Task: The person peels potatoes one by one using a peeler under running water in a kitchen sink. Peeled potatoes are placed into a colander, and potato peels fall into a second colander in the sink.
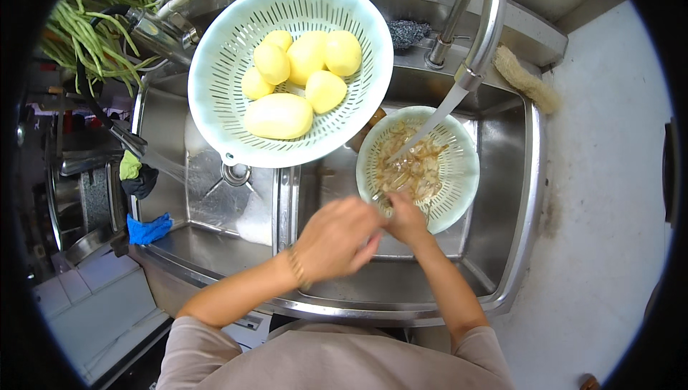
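Note:
Water [438, 113] runs from the curved steel faucet [486, 30] into a small pale green colander [462, 196] in the right sink basin. Wet, brownish peelings or slices [408, 167] lie inside it; their exact kind is unclear. My right hand [406, 217] is at the colander's near edge, its fingers bent near the pieces. My left hand [344, 237], blurred and wearing a bracelet, is just left of it; the two nearly touch. Whether either holds something is hidden. A large pale green colander [209, 116] with several peeled potatoes [278, 116] rests above the sink divider.
Long green beans [91, 40] hang at the upper left. A second faucet [161, 35] and a spray hose with running water [166, 167] reach over the left basin [215, 234]. A blue cloth [149, 228] lies on its rim. A scourer [408, 33] and a loofah [524, 78] sit behind.

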`<state>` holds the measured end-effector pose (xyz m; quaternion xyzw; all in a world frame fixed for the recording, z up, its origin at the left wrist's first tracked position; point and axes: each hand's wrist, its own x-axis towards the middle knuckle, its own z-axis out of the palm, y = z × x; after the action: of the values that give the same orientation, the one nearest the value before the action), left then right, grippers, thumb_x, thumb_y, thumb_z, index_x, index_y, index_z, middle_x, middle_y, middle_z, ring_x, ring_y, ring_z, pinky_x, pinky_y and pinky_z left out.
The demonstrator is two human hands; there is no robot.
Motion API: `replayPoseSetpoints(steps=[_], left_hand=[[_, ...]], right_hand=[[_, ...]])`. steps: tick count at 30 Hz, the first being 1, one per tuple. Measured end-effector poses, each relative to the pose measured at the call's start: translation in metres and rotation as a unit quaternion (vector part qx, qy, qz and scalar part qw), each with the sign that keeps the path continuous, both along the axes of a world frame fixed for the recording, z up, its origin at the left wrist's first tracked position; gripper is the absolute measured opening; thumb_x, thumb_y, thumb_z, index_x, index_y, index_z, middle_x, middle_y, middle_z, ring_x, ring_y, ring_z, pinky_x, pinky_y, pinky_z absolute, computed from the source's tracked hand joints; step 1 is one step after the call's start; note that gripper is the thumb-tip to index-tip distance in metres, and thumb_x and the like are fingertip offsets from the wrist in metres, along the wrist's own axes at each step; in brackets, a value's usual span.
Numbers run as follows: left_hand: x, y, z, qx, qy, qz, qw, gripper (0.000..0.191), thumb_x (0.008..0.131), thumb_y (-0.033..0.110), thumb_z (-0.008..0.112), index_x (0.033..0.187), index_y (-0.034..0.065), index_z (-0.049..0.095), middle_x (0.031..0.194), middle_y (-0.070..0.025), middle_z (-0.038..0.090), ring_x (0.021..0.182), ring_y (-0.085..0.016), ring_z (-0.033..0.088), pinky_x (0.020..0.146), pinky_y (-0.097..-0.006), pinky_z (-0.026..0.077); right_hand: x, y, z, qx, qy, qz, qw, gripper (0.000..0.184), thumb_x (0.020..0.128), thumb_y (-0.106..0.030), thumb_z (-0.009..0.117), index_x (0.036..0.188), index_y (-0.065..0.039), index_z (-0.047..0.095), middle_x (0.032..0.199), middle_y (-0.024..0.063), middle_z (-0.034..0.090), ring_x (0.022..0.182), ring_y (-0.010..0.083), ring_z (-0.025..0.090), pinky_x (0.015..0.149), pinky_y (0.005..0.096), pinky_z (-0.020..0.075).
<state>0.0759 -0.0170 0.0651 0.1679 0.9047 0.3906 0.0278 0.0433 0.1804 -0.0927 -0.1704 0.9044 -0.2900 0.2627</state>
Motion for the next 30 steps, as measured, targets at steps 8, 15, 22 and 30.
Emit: replayPoseSetpoints(steps=[8, 15, 22, 30], left_hand=[[-0.098, -0.010, -0.220, -0.142, -0.149, 0.305, 0.930, 0.038, 0.083, 0.005, 0.052, 0.121, 0.0062, 0.056, 0.121, -0.0181, 0.056, 0.116, -0.034, 0.052, 0.097, -0.0412, 0.044], [-0.110, 0.000, -0.249, -0.248, -0.146, 0.201, 0.936, 0.043, 0.088, 0.013, 0.048, 0.130, 0.0216, 0.052, 0.132, -0.0130, 0.043, 0.122, -0.031, 0.043, 0.097, -0.0467, 0.042], [-0.090, 0.004, -0.244, -0.277, -0.174, 0.239, 0.914, 0.036, 0.082, 0.021, 0.060, 0.114, 0.0052, 0.053, 0.110, -0.0154, 0.059, 0.106, -0.030, 0.057, 0.093, -0.0407, 0.046], [0.035, 0.029, -0.205, 0.058, -0.464, 0.456, 0.758, 0.081, 0.068, 0.048, 0.074, 0.125, -0.0014, 0.044, 0.110, -0.0206, 0.061, 0.097, -0.028, 0.064, 0.081, -0.0391, 0.053]], right_hand=[[0.016, 0.027, 0.007, 0.117, 0.019, 0.076, 0.990, 0.042, 0.066, -0.016, 0.077, 0.102, -0.004, 0.058, 0.088, 0.0159, 0.067, 0.077, 0.0329, 0.067, 0.066, 0.0405, 0.0538], [0.017, 0.084, 0.020, 0.087, 0.057, 0.067, 0.992, 0.036, 0.061, -0.009, 0.077, 0.090, -0.007, 0.057, 0.085, 0.0103, 0.063, 0.076, 0.0317, 0.064, 0.064, 0.0398, 0.0513], [0.007, 0.078, 0.020, 0.046, 0.057, 0.085, 0.994, 0.034, 0.063, -0.006, 0.075, 0.091, -0.008, 0.057, 0.087, 0.0078, 0.063, 0.078, 0.0308, 0.064, 0.064, 0.0399, 0.0503], [-0.008, -0.024, 0.011, -0.008, 0.000, 0.028, 1.000, 0.036, 0.074, -0.014, 0.072, 0.105, -0.001, 0.059, 0.094, 0.0164, 0.066, 0.087, 0.0350, 0.064, 0.074, 0.0402, 0.0503]])
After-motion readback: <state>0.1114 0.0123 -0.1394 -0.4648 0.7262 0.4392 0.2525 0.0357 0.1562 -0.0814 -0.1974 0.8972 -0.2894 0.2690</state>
